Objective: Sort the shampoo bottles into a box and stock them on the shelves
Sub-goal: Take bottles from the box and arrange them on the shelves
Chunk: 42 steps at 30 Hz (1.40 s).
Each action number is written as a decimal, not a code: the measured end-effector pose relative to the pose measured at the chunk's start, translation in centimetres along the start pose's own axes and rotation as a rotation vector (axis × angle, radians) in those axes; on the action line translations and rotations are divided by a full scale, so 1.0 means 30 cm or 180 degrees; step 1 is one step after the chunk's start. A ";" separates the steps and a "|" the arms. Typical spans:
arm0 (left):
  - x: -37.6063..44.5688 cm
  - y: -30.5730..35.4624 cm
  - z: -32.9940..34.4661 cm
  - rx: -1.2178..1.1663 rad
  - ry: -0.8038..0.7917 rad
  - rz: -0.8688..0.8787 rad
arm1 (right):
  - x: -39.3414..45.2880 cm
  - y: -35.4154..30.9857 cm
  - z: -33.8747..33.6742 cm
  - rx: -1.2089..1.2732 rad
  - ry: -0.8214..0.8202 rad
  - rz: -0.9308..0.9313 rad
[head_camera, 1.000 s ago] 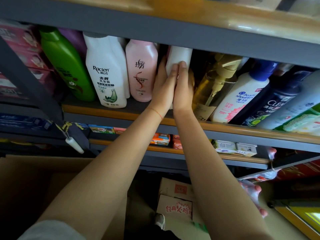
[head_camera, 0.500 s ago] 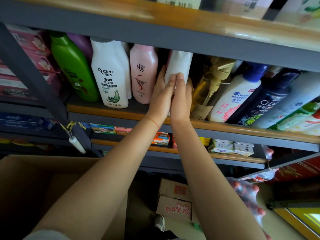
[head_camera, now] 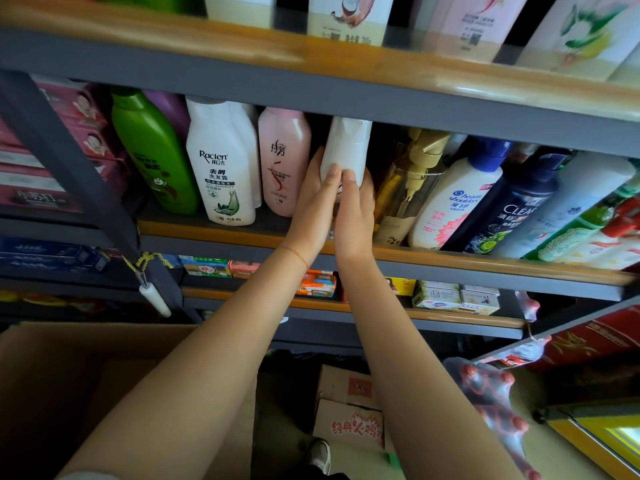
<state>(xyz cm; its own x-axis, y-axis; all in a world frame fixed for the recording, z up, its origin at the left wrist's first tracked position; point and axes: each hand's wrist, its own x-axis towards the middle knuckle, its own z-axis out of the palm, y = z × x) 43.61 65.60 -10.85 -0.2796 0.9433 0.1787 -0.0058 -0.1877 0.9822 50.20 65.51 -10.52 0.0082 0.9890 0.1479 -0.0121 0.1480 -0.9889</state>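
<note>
Head view, nearest first: a cardboard box (head_camera: pixel 52 386) sits low at the left, beneath both bare forearms, which reach up and away toward the middle shelf (head_camera: pixel 450 259). At the end of that reach the left hand (head_camera: pixel 313 199) and right hand (head_camera: pixel 353 211) lie side by side with the backs toward the camera, fingers fairly straight against the front of a white bottle (head_camera: pixel 346 147); whether the thumbs wrap its sides I cannot tell. This bottle stands roughly upright, long axis vertical, cap close under the shelf above, in the gap between the pink bottle (head_camera: pixel 284 161) and the amber pump bottle (head_camera: pixel 408 188). It lies straight ahead of both hands, each about equally near, so the likely move is a push deeper into that slot.
</note>
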 end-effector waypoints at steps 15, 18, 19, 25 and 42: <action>-0.008 0.008 0.006 -0.0111 0.0077 -0.0125 | 0.014 0.007 -0.023 -0.0092 -0.0207 0.0011; -0.005 0.010 0.003 -0.0090 0.0078 -0.0080 | 0.003 0.007 -0.012 -0.0100 -0.0111 0.0008; -0.006 0.012 0.002 -0.0085 0.0074 -0.0080 | -0.001 0.006 -0.011 -0.0092 -0.0094 0.0021; -0.006 -0.013 -0.010 -0.0131 -0.0030 -0.0105 | -0.017 0.015 -0.006 -0.0159 -0.0024 0.0069; 0.009 -0.028 -0.009 -0.0129 -0.0067 -0.0246 | -0.154 0.079 -0.056 -0.1422 0.0180 -0.0471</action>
<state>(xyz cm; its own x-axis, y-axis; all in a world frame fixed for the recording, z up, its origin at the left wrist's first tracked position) 43.27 65.93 -11.64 -0.2565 0.9609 0.1039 -0.0655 -0.1246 0.9900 51.81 61.28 -13.58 0.0319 0.9538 0.2989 0.4245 0.2578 -0.8680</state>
